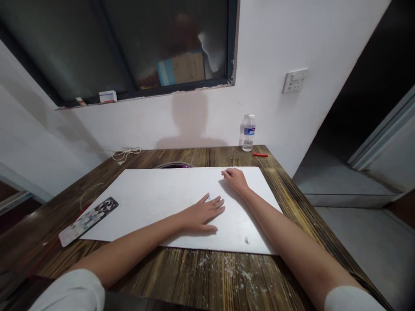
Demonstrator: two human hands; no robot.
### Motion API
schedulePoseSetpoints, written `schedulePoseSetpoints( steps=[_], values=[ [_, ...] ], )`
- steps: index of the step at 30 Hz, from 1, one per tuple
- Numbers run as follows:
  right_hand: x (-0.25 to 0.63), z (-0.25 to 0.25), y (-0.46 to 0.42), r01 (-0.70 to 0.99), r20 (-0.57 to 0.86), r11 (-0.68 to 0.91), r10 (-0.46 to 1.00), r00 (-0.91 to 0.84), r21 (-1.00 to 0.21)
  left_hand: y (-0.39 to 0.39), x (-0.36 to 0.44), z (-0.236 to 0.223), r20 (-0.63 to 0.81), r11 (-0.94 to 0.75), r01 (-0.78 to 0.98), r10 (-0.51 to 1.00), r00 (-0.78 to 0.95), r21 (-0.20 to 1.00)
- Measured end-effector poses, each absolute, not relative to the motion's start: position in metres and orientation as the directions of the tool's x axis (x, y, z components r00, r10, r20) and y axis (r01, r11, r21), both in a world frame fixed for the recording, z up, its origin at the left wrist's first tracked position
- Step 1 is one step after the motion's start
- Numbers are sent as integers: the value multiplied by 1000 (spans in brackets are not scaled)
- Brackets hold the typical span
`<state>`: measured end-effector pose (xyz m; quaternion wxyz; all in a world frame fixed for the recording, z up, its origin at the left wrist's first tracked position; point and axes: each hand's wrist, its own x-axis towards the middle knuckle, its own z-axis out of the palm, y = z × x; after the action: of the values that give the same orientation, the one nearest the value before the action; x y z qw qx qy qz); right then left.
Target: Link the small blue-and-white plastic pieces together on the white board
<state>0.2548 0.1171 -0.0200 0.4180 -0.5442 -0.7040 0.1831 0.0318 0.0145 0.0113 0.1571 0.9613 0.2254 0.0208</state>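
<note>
A large white board (155, 194) lies flat on the wooden table. My left hand (202, 214) rests on its middle, palm down with the fingers spread. By the left index finger is a small blue mark (209, 198), partly covered by the hand. Farther up, near the board's far right part, my right hand (235, 178) is curled with its fingertips pressed together. Whatever it may pinch is too small to make out. A small grey smudge (247, 240) shows on the board's near right part.
A patterned phone case or phone (89, 220) overlaps the board's left edge. A water bottle (248, 134) and a red marker-like stick (260, 154) are at the back right. A white cord (125, 153) lies back left. White crumbs (230, 270) dot the table's near edge (181, 276).
</note>
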Motion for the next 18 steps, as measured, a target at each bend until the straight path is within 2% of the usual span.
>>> schedulePoseSetpoints(
  steps=[3, 6, 8, 13, 16, 18],
  values=[
    [256, -21, 118, 591, 383, 330, 923, -37, -736, -1, 9, 8, -72, -798, 558, 557, 827, 227],
    [254, -21, 120, 581, 372, 326, 927, -43, -746, -2, -12, 2, -116, -628, 766, 758, 642, 139],
    [252, -21, 120, 585, 370, 330, 927, -55, -741, 6, -18, -1, -137, -509, 853, 842, 522, 121],
    [252, -19, 120, 605, 399, 357, 914, -70, -712, 50, 4, -2, -88, -322, 922, 934, 347, 215],
    [255, -20, 121, 602, 407, 361, 911, -65, -712, 68, 35, 1, -29, -322, 897, 937, 347, 303],
    [257, -19, 122, 598, 402, 351, 914, -52, -720, 66, 54, 3, -22, -377, 870, 914, 405, 317]
  ],
)
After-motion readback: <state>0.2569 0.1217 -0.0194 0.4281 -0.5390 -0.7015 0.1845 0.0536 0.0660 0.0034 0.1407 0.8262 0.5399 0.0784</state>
